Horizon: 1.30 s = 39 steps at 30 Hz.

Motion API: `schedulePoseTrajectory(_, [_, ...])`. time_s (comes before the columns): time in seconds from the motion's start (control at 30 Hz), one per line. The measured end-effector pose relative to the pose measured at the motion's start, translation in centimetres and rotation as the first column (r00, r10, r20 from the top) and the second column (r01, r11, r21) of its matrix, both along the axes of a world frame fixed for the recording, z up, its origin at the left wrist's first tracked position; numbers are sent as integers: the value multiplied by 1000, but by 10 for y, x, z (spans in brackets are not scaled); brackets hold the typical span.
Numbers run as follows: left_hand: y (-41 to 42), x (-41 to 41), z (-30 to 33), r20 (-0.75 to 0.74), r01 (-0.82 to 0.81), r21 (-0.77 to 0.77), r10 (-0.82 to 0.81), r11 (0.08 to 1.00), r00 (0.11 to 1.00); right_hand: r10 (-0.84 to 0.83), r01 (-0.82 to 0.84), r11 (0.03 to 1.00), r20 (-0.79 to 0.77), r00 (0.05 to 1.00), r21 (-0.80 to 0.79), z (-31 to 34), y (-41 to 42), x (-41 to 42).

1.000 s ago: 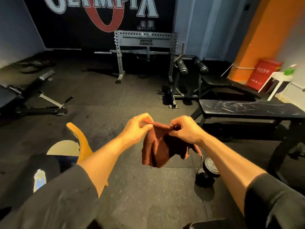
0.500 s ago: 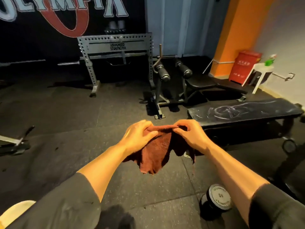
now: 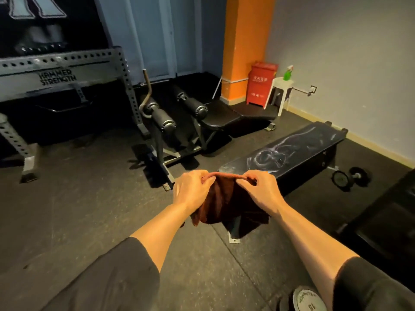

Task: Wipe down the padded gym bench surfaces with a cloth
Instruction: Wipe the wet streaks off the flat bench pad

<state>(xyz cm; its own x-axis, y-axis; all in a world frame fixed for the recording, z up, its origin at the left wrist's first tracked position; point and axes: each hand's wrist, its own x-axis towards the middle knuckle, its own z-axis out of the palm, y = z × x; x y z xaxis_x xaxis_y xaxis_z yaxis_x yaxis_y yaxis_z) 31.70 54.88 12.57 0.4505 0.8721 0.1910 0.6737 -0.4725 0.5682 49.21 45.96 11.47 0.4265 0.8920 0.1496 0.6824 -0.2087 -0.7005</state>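
While you turn your head to the right, the whole view shifts: compared with one second ago, the grey rack (image 3: pixel 67 72) slides out to 10 o'clock and the flat bench (image 3: pixel 289 151) comes from the right edge to about 1 o'clock, much closer to you. This means you are now almost facing the surface to clean.

Going from left to right, your left hand (image 3: pixel 193 189) pinches the upper edge of the brown cloth (image 3: pixel 226 203) with thumb and curled fingers. The cloth hangs between both hands, in the middle of the view, more spread than before, when it was bunched. Your right hand (image 3: pixel 260 189) pinches the other end of the same edge.

The cloth does not touch the bench yet; it hangs in front of its near end. White smeared marks show on the black pad, so I judge the wiping is not started. At 2 o'clock a dumbbell (image 3: pixel 350 178) lies on the floor beside the bench.
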Motion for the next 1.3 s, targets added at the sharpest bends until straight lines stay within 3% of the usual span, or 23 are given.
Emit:
schedulePoseTrajectory(0.2, [139,112,-37,157,-22,-301,73,953,985,-131,149,979,-131,983,139,-23,140,62])
schedulePoseTrajectory(0.33, [222,179,-33,357,153,-585,84,797,930,16,71,983,-471,882,167,-18,227,91])
schedulePoseTrajectory(0.5, [319,232,-19,468,326,-590,-16,739,884,58,52,987,-636,769,152,-12,315,138])
schedulePoseTrajectory(0.63, [409,279,-34,435,463,-504,-248,729,865,-71,206,970,-662,746,128,-17,372,177])
schedulePoseTrajectory(0.73, [466,313,-48,429,655,-437,-497,617,754,-376,467,878,-459,805,101,-38,406,209])
schedulePoseTrajectory(0.87, [512,357,-61,380,809,-442,-736,388,561,-506,517,852,-375,776,-80,-58,426,232])
schedulePoseTrajectory(1.07, [510,418,-79,210,873,-478,-952,98,222,-762,764,620,-371,531,-179,-96,391,233])
schedulePoseTrajectory(1.2, [492,453,-109,99,856,-516,-991,22,85,-845,855,490,-334,417,-172,-117,355,231])
schedulePoseTrajectory(1.3, [475,478,-131,52,851,-523,-994,55,97,-877,892,420,-331,349,-171,-141,337,241])
